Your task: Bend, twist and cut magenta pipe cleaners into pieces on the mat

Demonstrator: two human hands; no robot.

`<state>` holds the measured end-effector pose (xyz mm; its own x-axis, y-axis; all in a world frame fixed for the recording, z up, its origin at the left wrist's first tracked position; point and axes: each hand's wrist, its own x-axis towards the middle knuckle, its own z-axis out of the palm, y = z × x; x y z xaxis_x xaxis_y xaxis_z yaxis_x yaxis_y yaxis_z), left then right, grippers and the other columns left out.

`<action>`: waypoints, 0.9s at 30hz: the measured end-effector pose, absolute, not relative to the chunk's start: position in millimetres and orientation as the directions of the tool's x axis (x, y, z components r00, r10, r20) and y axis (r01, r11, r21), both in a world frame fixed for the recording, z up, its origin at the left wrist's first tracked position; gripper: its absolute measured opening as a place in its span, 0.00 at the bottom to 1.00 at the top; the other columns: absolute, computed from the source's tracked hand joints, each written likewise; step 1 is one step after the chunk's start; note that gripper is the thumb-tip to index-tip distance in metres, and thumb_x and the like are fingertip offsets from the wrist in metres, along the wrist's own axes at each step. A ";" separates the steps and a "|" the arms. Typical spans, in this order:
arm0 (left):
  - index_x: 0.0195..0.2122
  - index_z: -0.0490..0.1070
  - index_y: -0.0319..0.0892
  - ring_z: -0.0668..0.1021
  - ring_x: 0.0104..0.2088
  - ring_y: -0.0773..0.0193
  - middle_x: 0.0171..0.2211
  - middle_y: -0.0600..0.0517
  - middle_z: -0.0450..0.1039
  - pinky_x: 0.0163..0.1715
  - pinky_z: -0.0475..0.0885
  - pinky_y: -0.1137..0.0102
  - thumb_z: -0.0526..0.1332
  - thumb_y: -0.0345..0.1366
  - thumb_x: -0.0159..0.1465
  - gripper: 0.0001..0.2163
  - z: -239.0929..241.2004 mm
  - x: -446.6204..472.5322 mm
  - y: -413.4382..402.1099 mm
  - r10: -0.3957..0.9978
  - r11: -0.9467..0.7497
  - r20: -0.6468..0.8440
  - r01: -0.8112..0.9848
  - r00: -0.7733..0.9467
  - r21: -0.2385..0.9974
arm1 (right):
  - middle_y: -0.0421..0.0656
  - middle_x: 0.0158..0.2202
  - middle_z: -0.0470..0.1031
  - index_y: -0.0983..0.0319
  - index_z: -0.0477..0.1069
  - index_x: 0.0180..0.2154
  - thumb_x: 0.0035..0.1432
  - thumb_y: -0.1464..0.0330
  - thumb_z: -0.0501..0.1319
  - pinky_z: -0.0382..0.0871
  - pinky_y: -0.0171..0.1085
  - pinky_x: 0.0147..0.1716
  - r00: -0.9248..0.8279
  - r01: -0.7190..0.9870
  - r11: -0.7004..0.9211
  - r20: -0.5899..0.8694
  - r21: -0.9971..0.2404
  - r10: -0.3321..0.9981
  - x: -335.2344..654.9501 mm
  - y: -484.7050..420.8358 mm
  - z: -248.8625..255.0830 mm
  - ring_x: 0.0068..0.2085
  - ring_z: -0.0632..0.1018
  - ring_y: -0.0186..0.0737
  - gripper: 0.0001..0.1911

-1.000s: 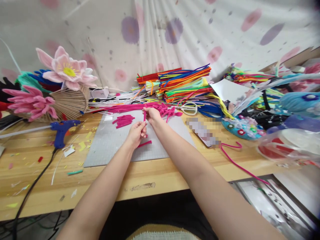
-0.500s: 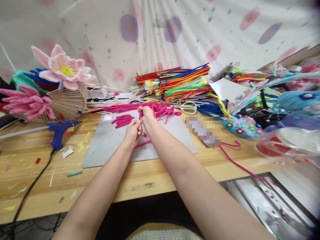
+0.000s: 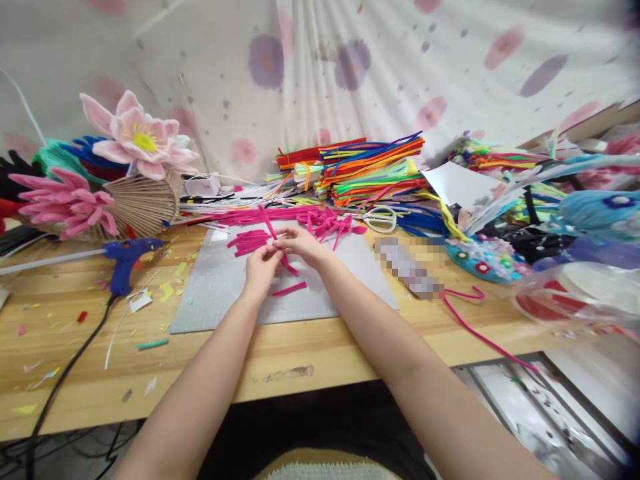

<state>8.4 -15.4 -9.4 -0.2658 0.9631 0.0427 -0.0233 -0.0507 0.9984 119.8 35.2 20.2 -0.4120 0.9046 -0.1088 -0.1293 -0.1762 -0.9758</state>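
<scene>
One phone-like slab point(image 3: 407, 267): sits right of the grey mat point(image 3: 200, 307), pixelated, so whatever's on it can't be read
Blue glue gun point(image 3: 121, 260): toward the left end of the table point(image 3: 325, 347), any brand too small to make out
Magenta strip point(image 3: 267, 222): caught between the fingertips, upper end poking toward the table's back edge; can't tell if the pink bit right under the hands is the same piece
Left hand point(image 3: 261, 267): thumb and fingers pinched in on the strip, low over the mat
Right hand point(image 3: 301, 245): fingers curled, tips pinching it too, touching the left's
Loose strip point(image 3: 289, 289): flat on the mat, nearer the table's front edge than the fingertips
Cut pile point(image 3: 249, 242): near the mat's back left corner
Scissors point(image 3: 381, 219): just past the mat's back right corner
</scene>
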 end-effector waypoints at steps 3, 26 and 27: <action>0.23 0.70 0.38 0.69 0.19 0.70 0.19 0.54 0.68 0.17 0.67 0.75 0.66 0.41 0.44 0.11 -8.2 6.0 -16.6 0.981 0.005 0.008 0.067 -0.196 0.998 | 0.34 0.19 0.68 0.64 0.67 0.29 0.42 0.77 0.63 0.61 0.29 0.23 -0.353 -0.102 -0.141 -0.097 -0.985 0.930 116.2 32.5 7.9 0.22 0.69 0.28 0.09; 0.18 0.64 0.39 0.62 0.15 0.75 0.14 0.59 0.59 0.15 0.62 0.78 0.65 0.33 0.47 0.09 4.7 -7.4 -12.1 0.911 0.032 -0.082 -0.129 -0.404 0.991 | 0.30 0.16 0.60 0.63 0.63 0.26 0.48 0.67 0.62 0.50 0.27 0.18 -0.555 0.039 0.043 0.015 -0.998 0.832 117.7 18.9 2.5 0.17 0.59 0.24 0.09; 0.18 0.64 0.39 0.62 0.16 0.75 0.15 0.59 0.59 0.15 0.63 0.78 0.65 0.32 0.46 0.09 5.2 -8.3 -12.0 0.909 0.014 -0.072 -0.142 -0.410 0.990 | 0.31 0.16 0.59 0.63 0.62 0.25 0.49 0.66 0.61 0.51 0.27 0.18 -0.545 0.052 0.046 0.010 -0.998 0.838 117.1 18.2 2.3 0.17 0.58 0.24 0.09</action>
